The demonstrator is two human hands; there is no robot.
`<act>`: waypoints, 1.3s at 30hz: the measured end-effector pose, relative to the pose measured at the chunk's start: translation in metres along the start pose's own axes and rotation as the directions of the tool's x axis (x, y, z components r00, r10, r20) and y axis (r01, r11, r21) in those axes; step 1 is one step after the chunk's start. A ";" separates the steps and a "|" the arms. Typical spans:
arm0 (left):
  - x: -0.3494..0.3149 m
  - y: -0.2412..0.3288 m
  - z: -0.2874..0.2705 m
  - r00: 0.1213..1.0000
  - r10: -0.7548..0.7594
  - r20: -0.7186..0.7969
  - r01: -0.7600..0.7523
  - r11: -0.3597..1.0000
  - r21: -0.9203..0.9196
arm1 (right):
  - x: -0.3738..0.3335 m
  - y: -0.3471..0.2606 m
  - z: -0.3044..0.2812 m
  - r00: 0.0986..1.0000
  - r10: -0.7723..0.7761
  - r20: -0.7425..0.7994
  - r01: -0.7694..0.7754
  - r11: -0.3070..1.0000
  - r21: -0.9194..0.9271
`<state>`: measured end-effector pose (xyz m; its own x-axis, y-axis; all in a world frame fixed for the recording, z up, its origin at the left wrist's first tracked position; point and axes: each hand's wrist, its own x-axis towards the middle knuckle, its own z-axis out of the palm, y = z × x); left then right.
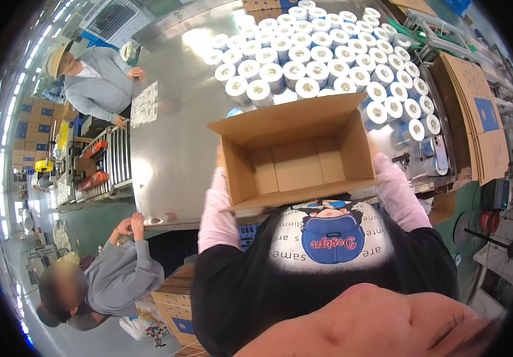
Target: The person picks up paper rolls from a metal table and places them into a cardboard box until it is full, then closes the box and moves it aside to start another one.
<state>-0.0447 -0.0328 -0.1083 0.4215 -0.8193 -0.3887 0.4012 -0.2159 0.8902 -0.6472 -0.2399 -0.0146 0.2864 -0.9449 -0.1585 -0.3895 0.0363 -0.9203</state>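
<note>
An empty cardboard box (292, 126) with its long flap standing up is held in front of my body, its opening facing me. My left hand (220, 157) grips the box's left side, its fingers mostly hidden by the cardboard. At the opposite end my right hand (377, 156) presses against the right side, also largely hidden. Just beyond the box, many white rolls or tubs with round tops and blue labels (298, 53) stand upright in close rows on the metal table (176, 143).
A roller conveyor (113, 156) meets the table at the left, with a person (99, 77) standing behind it. Another person (119, 276) is at the near left. Flattened cartons (471, 119) lean at the right edge, near a phone (441, 153). A printed sheet (145, 106) lies on the table.
</note>
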 end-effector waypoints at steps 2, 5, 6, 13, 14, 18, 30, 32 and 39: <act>-0.015 -0.021 0.048 0.998 0.070 -0.002 -0.067 0.965 0.255 | -0.006 0.028 -0.008 0.999 -0.013 -0.033 0.007 0.986 -0.164; -0.070 0.057 0.096 0.950 0.305 0.062 -0.307 0.884 0.353 | -0.003 -0.056 -0.008 0.998 -0.060 -0.020 0.049 0.931 -0.363; -0.087 0.099 0.114 0.919 0.380 0.110 -0.395 0.868 0.302 | 0.009 -0.099 -0.019 0.994 -0.091 0.061 0.087 0.994 0.070; -0.100 0.167 0.177 0.883 0.447 -0.143 -0.276 0.741 0.612 | 0.041 -0.141 0.023 0.987 -0.094 -0.134 0.043 0.940 -0.339; -0.086 0.167 0.171 0.962 0.182 -0.206 0.012 0.721 0.693 | 0.040 -0.173 0.030 0.996 0.067 -0.062 -0.086 0.908 -0.411; -0.037 0.181 0.156 0.841 -0.488 -0.235 0.469 0.440 0.766 | 0.047 -0.198 0.061 0.868 -0.495 -0.023 0.278 0.525 -0.804; 0.088 0.081 0.175 0.986 -0.069 -0.151 0.103 -0.463 0.880 | 0.006 -0.182 0.099 0.800 -0.375 0.469 0.600 0.471 -0.647; 0.103 0.041 0.120 0.981 0.084 -0.175 0.181 -0.719 0.671 | 0.010 -0.197 0.102 0.766 -0.377 0.522 0.641 0.522 -0.563; 0.108 0.118 0.229 0.889 -0.123 0.442 -0.450 -0.421 0.788 | 0.154 -0.144 0.032 0.967 -0.045 0.251 0.193 0.773 -0.604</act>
<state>-0.1387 -0.2686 0.0090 -0.0340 -0.9363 -0.3496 -0.9991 0.0411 -0.0129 -0.5191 -0.3805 0.0826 0.5145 -0.8335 -0.2014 -0.7746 -0.3511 -0.5260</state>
